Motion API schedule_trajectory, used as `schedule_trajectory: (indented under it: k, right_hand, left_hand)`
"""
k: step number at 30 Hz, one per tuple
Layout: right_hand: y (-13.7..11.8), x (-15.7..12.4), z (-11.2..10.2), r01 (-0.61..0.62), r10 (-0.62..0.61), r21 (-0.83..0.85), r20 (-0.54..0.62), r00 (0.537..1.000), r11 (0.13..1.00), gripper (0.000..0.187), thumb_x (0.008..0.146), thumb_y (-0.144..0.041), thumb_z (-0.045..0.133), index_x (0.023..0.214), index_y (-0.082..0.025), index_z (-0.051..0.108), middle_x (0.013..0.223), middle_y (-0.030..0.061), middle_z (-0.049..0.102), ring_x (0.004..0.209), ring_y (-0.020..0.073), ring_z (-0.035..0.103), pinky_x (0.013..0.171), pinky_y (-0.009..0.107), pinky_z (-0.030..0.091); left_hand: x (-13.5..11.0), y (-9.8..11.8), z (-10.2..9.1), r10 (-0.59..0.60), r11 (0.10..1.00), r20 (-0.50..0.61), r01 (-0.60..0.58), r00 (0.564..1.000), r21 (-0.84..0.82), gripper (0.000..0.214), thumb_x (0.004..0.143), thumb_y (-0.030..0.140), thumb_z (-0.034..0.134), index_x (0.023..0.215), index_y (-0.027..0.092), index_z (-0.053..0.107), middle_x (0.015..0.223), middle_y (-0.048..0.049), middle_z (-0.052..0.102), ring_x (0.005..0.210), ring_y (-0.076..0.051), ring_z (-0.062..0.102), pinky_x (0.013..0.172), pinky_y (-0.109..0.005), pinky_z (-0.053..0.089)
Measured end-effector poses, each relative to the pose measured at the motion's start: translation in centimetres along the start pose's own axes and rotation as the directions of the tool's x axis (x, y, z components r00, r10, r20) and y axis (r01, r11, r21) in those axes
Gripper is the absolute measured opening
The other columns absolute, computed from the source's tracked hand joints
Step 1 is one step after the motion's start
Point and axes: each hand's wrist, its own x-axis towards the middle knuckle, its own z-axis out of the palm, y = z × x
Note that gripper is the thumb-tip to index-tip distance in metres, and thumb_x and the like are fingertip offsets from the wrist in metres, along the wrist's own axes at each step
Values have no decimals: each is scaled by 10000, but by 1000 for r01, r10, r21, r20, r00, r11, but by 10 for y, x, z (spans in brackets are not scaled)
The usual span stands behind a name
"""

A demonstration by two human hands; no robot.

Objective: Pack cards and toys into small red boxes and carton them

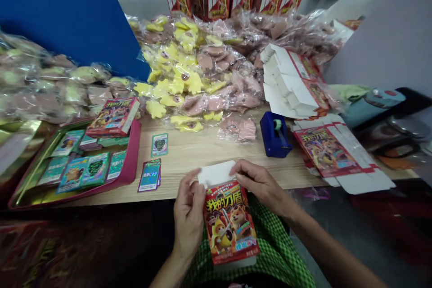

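Observation:
Both of my hands hold a red printed cardboard box (230,221) above my green checked lap, just off the table's front edge. My left hand (188,216) grips the box's left side. My right hand (259,184) rests its fingers at the top right corner, near a white cardboard flap (216,173) standing up from the box's top end. The flap is not tucked in, and my fingers partly hide its edges.
A wooden table (202,162) holds a blue tape dispenser (275,135), a pink-rimmed tray of cards (131,153), loose cards (149,175), flat box blanks (332,155) and folded white card (290,83). Clear bags of yellow and pink items (199,76) are piled behind.

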Motion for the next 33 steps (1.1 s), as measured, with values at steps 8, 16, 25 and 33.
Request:
schedule_trajectory:
  k: [8, 16, 25, 33]
  right_hand:
    - [-20, -9, 2, 131, -100, -271, 126, 987, 954, 196, 1060, -312, 445, 948, -203, 562, 924, 36, 604, 835, 188, 556, 754, 327, 435]
    - [-33, -7, 5, 47, 26, -354, 200, 979, 934, 210, 1082, -334, 395, 962, -217, 522, 850, 10, 607, 752, 179, 545, 678, 315, 399]
    - [-25, -14, 13, 95, 18, -429, 252, 968, 898, 137, 1048, -232, 422, 939, -211, 503, 920, 43, 591, 820, 199, 548, 735, 343, 420]
    - [-2, -29, 18, 139, -50, -270, 311, 949, 953, 128, 1072, -233, 415, 1097, -211, 538, 1101, 80, 574, 989, 228, 559, 851, 378, 451]
  left_hand:
    - [2, 10, -38, -64, 989, 146, 43, 987, 143, 320, 827, 461, 802, 990, 186, 809, 1041, -90, 789, 949, -226, 710, 863, -288, 548]
    - [-1, 21, -30, -112, 988, 161, 93, 980, 124, 368, 776, 398, 858, 1071, 191, 786, 815, -40, 777, 720, -152, 672, 692, -236, 537]
    - [7, 24, -46, 34, 937, 418, -175, 908, 303, 210, 940, 336, 692, 1083, 256, 824, 981, -61, 784, 904, -177, 712, 797, -258, 553]
    - [1, 6, -69, 138, 857, 504, -358, 852, 370, 325, 906, 236, 744, 1218, 327, 763, 1188, -46, 777, 1074, -190, 728, 941, -298, 567]
